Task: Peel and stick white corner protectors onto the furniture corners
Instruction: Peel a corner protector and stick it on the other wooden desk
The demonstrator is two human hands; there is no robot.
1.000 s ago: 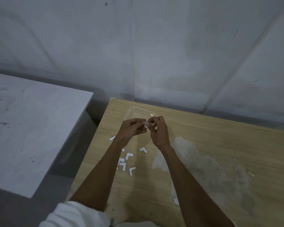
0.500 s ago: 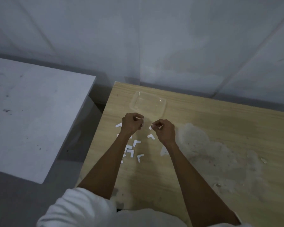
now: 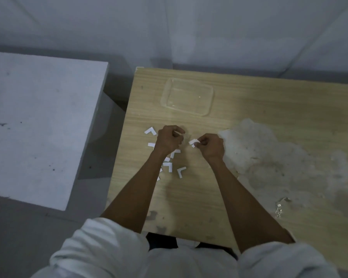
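Note:
Above the wooden table (image 3: 259, 101), my right hand (image 3: 210, 146) pinches a small white L-shaped corner protector (image 3: 193, 142) at its fingertips. My left hand (image 3: 169, 139) is curled a little to the left, pinching a thin pale strip (image 3: 179, 134) between thumb and finger; it looks like peeled backing. Several more white L-shaped protectors lie on the table around and under my left wrist, one at the far left (image 3: 150, 131) and one nearer me (image 3: 181, 171). The table's far left corner (image 3: 138, 69) is in view.
A clear plastic tray (image 3: 165, 97) lies on the table beyond my hands. A rough patch of pale residue (image 3: 273, 157) covers the table to the right. A grey-white block (image 3: 38, 121) stands to the left across a narrow gap. A pale wall runs behind.
My hands were together over the tray; they have drawn apart and come toward me, the right keeping the protector, the left the strip. My view has tilted down.

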